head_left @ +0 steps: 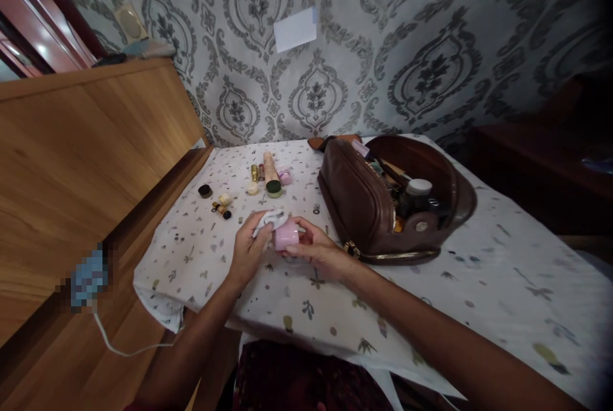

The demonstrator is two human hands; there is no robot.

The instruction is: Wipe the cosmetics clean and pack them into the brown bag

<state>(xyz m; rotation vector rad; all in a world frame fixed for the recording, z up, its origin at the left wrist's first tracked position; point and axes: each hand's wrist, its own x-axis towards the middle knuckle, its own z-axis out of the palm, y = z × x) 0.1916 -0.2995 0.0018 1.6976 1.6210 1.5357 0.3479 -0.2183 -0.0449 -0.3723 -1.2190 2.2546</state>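
Grey-and-white damask wallpaper (345,79) behind, a white tablecloth printed with plants (306,299) below, and right there, between the two hands, above the cloth's near part, is the glossy pink cylindrical jar (287,239)! The right hand (320,250) has it, fingers and thumb closed around its right side. The left hand (249,244) pinches a crumpled white cloth (271,219), bunched right up at the jar's upper left edge. By the look of it this jar is light and stiff-walled, and that shine could make it slippery; the curved side, thumb opposite fingers, seems the sure place to grip. The white cloth looks soft and limp, so a pinch should do.

Moving out now: beyond the hands lies a peach-coloured tube (269,167), a shiny gold cylinder (254,173) just left of it. Past the left hand, further left, there's a small dark bottle with a black cap (222,210) and a round black lid-like piece (205,191). And right of the right hand, the big one: a brown leather-look zip bag (352,197), gaping, packed with containers!
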